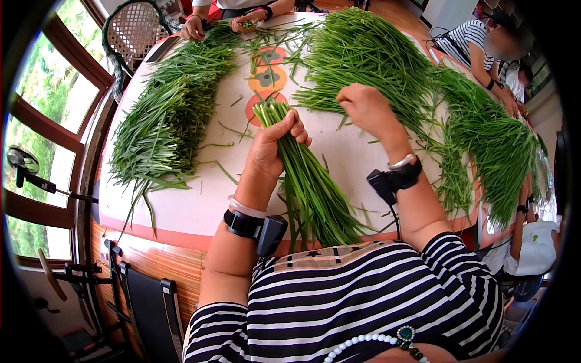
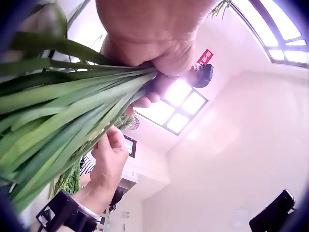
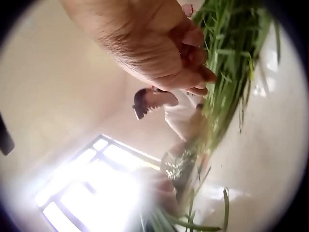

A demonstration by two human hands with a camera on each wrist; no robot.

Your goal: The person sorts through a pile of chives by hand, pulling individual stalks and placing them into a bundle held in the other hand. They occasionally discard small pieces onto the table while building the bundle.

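In the head view, the left hand point(image 1: 270, 145) grips a bundle of long green stalks point(image 1: 315, 187), pale ends up past the thumb and leaves fanning down toward the striped shirt. The left wrist view shows the leaves point(image 2: 63, 111) spreading from under that hand point(image 2: 149, 43). Over the near edge of a large heap of greens point(image 1: 369, 54), the right hand point(image 1: 369, 112) has its fingers curled, with nothing visible in them. Beside the right hand point(image 3: 159, 48) in the right wrist view are greens point(image 3: 227, 72); whether the fingertips touch them is unclear.
A long pile of greens point(image 1: 169, 115) lies on the table's left side, more greens point(image 1: 490, 133) on the right. Loose blades lie scattered over the white tabletop point(image 1: 212, 206). Another person's hands point(image 1: 243, 24) work at the far edge; a person in stripes point(image 1: 463, 42) is at right.
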